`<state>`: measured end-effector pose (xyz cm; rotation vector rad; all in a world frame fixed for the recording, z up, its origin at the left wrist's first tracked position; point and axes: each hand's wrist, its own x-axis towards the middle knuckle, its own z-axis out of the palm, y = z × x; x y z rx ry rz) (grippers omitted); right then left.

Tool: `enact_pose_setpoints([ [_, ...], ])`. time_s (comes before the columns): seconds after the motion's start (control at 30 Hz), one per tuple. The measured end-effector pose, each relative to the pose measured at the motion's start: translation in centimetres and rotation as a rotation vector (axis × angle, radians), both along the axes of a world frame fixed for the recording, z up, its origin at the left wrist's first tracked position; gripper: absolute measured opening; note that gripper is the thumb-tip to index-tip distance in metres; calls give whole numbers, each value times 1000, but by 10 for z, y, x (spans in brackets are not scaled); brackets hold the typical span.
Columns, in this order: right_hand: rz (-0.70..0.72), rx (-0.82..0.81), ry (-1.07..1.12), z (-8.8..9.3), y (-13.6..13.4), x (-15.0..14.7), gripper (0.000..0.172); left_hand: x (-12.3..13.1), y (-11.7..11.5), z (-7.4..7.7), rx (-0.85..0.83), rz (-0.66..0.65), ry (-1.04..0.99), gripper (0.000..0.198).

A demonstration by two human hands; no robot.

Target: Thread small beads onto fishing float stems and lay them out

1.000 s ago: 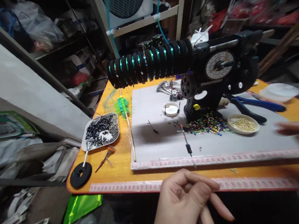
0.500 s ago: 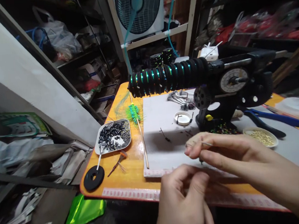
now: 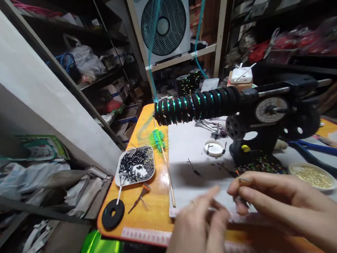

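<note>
Now right hand (image 3: 269,200) pinches a thin pin (image 3: 244,179) at its fingertips; left hand (image 3: 195,230) loosely curled beside.

A cluttered workshop; winding machine (image 3: 262,114), pliers (image 3: 321,156), stocked shelves (image 3: 105,79).

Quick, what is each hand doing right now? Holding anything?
Left hand: fingers curled and pinched together; what they hold is too blurred to tell.
Right hand: shut, pinching a thin wire-like piece at the fingertips.
</note>
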<state>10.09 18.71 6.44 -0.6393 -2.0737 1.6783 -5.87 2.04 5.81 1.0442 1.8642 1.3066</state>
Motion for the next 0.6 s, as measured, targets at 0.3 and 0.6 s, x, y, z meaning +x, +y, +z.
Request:
enact_pose_setpoints([
  [0.3,-153,692,-2,-12,17,-5,42,-63,75,32,25,18,278,14],
  [0.6,-305,1137,78,-37,31,-7,45,0,9,1,482,5,-636,47],
])
